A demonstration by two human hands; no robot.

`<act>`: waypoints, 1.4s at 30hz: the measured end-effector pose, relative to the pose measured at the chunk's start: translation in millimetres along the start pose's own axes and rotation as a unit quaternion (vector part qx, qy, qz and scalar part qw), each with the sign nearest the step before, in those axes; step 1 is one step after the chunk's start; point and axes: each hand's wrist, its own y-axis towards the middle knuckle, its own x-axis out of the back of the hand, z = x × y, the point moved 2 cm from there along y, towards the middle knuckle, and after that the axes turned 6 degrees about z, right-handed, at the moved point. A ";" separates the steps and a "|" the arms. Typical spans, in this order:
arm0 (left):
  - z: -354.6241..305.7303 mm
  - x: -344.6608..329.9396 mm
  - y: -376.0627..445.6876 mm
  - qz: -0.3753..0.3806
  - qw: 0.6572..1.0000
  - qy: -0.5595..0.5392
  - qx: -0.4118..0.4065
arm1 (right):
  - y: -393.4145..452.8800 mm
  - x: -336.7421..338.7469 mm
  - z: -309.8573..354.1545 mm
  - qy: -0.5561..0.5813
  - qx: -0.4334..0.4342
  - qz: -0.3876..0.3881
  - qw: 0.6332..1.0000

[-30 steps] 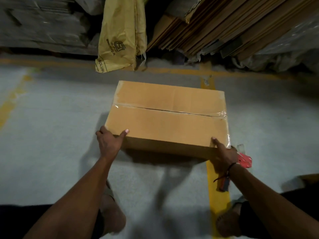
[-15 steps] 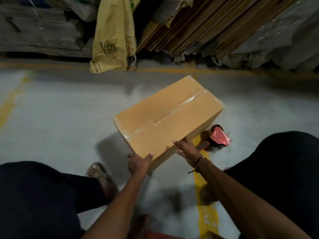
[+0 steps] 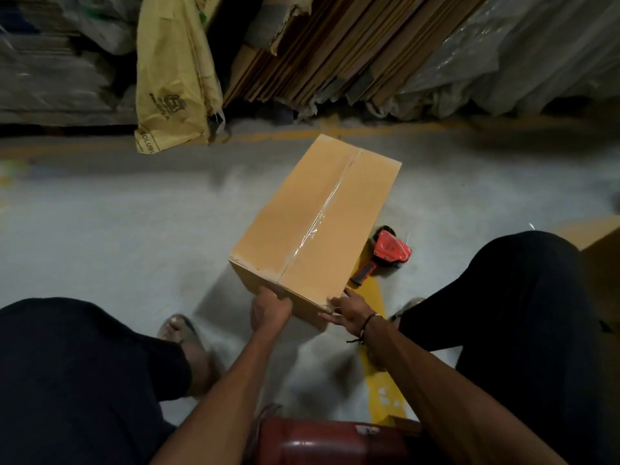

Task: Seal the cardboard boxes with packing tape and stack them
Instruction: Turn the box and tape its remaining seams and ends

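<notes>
The cardboard box (image 3: 315, 226) stands on the concrete floor (image 3: 117, 229) at the centre of the view, with clear packing tape (image 3: 318, 223) along its top seam. The left hand (image 3: 270, 308) grips the near edge of the box with curled fingers. The right hand (image 3: 349, 310) touches the near corner with its fingers spread and fairly straight. The red tape dispenser (image 3: 385, 255) lies at about 3 o'clock from the box, just beside it. If the box turns further, it could push the dispenser away. The right grip looks light, so the box could slip when lifted.
</notes>
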 end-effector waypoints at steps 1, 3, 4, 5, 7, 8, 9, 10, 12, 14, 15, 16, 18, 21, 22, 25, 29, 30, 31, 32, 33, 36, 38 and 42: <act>0.8 8.3 2.1 -0.043 0.999 -0.015 -0.002 | 1.1 -0.2 0.1 0.003 0.002 -0.006 1.000; 1.1 22.7 7.7 -0.094 0.995 -0.024 -0.033 | 5.8 2.3 0.9 -0.006 0.015 -0.017 1.000; 1.0 28.2 11.3 -0.107 0.993 -0.023 -0.049 | 7.6 4.3 3.2 -0.004 0.024 -0.023 0.999; 0.0 32.8 13.9 -0.116 0.991 -0.014 -0.066 | 11.0 7.1 6.6 0.002 0.031 -0.031 0.999; -3.0 38.4 17.2 -0.123 0.986 0.009 -0.110 | 24.0 16.3 19.5 -0.014 0.055 -0.044 0.997; -5.0 38.6 19.7 -0.115 0.984 0.028 -0.130 | 31.6 21.8 26.5 -0.039 0.071 -0.052 0.995; -7.3 37.5 22.7 -0.102 0.983 0.049 -0.146 | 37.2 26.4 33.4 -0.075 0.088 -0.061 0.991; -9.2 35.9 25.7 -0.088 0.980 0.074 -0.163 | 41.5 30.3 40.4 -0.109 0.106 -0.077 0.985; -13.0 31.8 32.4 -0.075 0.969 0.124 -0.199 | 48.6 37.2 52.4 -0.145 0.142 -0.126 0.971; -19.5 26.2 38.2 -0.070 0.959 0.154 -0.228 | 51.4 40.6 63.8 -0.147 0.180 -0.154 0.960; -23.5 21.7 40.3 -0.066 0.956 0.155 -0.240 | 59.3 44.3 66.6 -0.149 0.199 -0.156 0.956; -29.2 16.9 42.6 -0.061 0.956 0.138 -0.253 | 68.7 50.1 70.7 -0.160 0.218 -0.157 0.950; -42.4 9.5 45.1 -0.060 0.958 0.055 -0.275 | 110.6 71.5 69.4 -0.175 0.240 -0.154 0.942; -67.6 -0.3 50.0 -0.073 0.955 -0.051 -0.284 | 90.7 60.0 95.4 -0.103 0.228 -0.132 0.959; -76.1 -3.6 51.8 -0.074 0.952 -0.069 -0.288 | 83.5 59.1 103.1 -0.068 0.215 -0.137 0.965; -102.4 -15.5 59.6 -0.057 0.941 -0.099 -0.318 | 99.3 77.1 110.8 -0.031 0.142 -0.174 0.974; -127.8 -28.0 77.9 -0.032 0.934 -0.128 -0.331 | 157.8 118.7 101.6 -0.015 0.080 -0.223 0.971; -132.6 -31.1 81.9 -0.027 0.933 -0.137 -0.332 | 166.6 124.6 98.8 -0.012 0.069 -0.229 0.971; -136.1 -34.1 85.9 -0.024 0.931 -0.143 -0.335 | 176.7 128.1 94.4 -0.007 0.054 -0.226 0.973; -138.7 -37.1 90.1 -0.022 0.929 -0.149 -0.339 | 180.0 127.6 93.8 0.004 0.049 -0.228 0.972; -140.2 -39.5 93.2 -0.017 0.927 -0.154 -0.341 | 180.5 124.7 93.8 0.016 0.046 -0.231 0.972; -142.1 -47.0 105.9 -0.001 0.927 -0.169 -0.335 | 226.2 137.1 80.9 0.029 0.027 -0.217 0.975; -142.6 -50.1 113.3 0.002 0.926 -0.181 -0.331 | 265.5 152.5 66.6 0.040 0.014 -0.206 0.978; -143.8 -53.2 121.8 0.021 0.926 -0.208 -0.313 | 261.5 137.3 75.5 0.065 -0.003 -0.184 0.981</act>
